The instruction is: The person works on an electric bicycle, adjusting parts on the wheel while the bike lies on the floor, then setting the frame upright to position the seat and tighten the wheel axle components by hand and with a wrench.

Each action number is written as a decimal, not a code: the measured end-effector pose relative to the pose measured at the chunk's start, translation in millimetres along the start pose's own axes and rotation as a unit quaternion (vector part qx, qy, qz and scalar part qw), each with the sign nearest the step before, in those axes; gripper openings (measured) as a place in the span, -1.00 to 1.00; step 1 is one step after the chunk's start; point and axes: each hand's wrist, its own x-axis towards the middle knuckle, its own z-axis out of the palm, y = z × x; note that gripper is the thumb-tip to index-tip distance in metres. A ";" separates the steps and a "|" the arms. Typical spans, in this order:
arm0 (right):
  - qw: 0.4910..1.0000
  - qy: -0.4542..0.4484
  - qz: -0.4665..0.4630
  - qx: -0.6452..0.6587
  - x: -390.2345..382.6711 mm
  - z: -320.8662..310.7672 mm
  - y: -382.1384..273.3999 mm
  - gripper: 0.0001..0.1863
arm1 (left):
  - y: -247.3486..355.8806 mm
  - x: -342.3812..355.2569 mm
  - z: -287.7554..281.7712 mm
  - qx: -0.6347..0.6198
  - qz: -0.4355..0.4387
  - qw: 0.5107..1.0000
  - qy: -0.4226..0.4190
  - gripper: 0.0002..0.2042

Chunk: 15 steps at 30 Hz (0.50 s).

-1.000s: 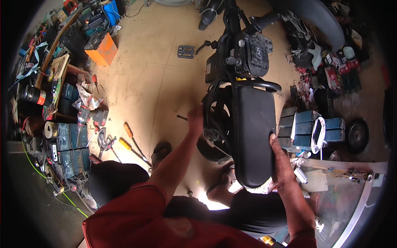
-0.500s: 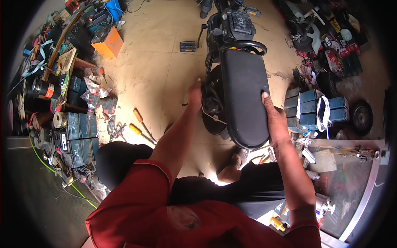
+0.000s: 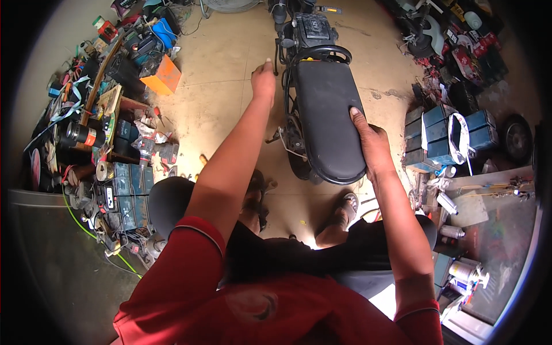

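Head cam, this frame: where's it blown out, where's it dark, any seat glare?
Head view: floor washes out white near the right foot; fisheye vignette blackens the corners; black bike seat shows no harsh glare.

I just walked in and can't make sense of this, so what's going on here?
A person in a red shirt has bare hands at a bike. The right hand is at the right edge of its long black seat, thumb on top, the other fingers hidden. The left hand is out by the bike's left side, near a crank arm; I can't tell whether it touches. Stacked teal boxes lie to the right.
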 end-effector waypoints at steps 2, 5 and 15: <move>1.000 -0.007 0.003 0.001 -2.2 6.0 -1.0 -0.25 | 37.2 -7.5 2.7 0.053 -0.018 0.998 -0.030 -0.36; 0.999 -0.005 -0.026 0.038 -8.7 10.2 -3.2 -0.26 | 84.5 -45.4 24.1 0.189 -0.051 0.976 -0.097 -0.29; 0.999 -0.014 -0.033 0.026 -10.2 32.4 1.7 -0.22 | 69.9 -110.9 10.5 0.222 0.025 0.970 -0.095 -0.39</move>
